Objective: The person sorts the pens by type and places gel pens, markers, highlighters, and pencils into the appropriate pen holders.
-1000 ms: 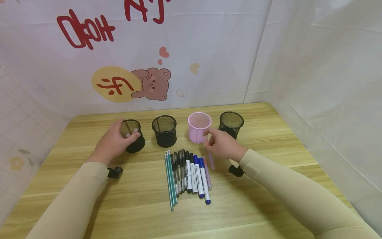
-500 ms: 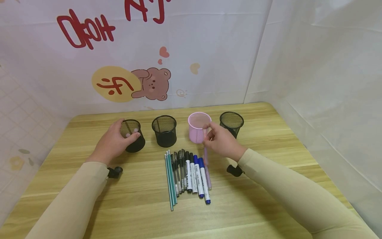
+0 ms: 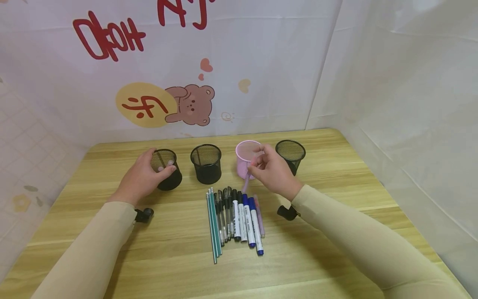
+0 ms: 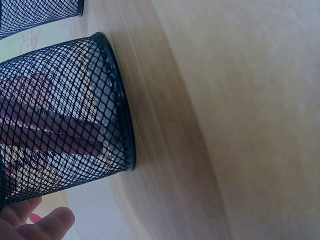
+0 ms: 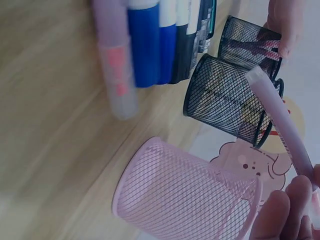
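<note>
My left hand (image 3: 140, 176) grips the leftmost black mesh pen cup (image 3: 172, 179), thumb on its near side. Through the mesh in the left wrist view, two purple pens (image 4: 55, 132) show inside. My right hand (image 3: 277, 172) pinches a pale purple pen (image 5: 280, 117) near its pinkish end. That pen hangs tilted, its lower end to the left, in front of the pink mesh cup (image 3: 243, 166). On the table lies a row of teal pencils (image 3: 213, 232), black gel pens (image 3: 227, 216), black-capped and blue-capped markers (image 3: 257, 228), and another purple pen (image 3: 260, 222).
A second black mesh cup (image 3: 208, 172) stands between the held cup and the pink one. Another black cup (image 3: 290, 151) is at the right, partly behind my right hand. Behind the table (image 3: 321, 249) hangs a white printed cloth (image 3: 276, 74).
My right hand has moved left and slightly up with the purple pen, whose lower end has swung left. My left hand has stayed on its cup.
</note>
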A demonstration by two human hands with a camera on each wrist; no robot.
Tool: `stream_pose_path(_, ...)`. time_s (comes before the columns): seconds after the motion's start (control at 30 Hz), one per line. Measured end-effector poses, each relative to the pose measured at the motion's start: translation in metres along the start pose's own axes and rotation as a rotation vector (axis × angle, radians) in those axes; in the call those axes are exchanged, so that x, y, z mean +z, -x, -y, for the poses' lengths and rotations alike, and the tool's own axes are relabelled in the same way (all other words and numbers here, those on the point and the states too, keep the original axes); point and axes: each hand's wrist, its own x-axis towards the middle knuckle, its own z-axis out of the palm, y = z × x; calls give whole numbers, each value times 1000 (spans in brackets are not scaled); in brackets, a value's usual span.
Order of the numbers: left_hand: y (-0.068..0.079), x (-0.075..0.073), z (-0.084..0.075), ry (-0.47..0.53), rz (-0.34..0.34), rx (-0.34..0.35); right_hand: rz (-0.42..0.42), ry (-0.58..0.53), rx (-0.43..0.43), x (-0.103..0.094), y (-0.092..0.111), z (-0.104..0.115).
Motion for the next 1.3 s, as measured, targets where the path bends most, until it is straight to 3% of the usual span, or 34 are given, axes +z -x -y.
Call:
stream_pose_path(1.0, 2, -2, -2, 12, 18, -8, -215, -336, 10, 39, -22, 26)
stream_pose_path(1.3, 1, -1, -1, 6, 19, -10, -232, -450, 37, 52, -30, 34)
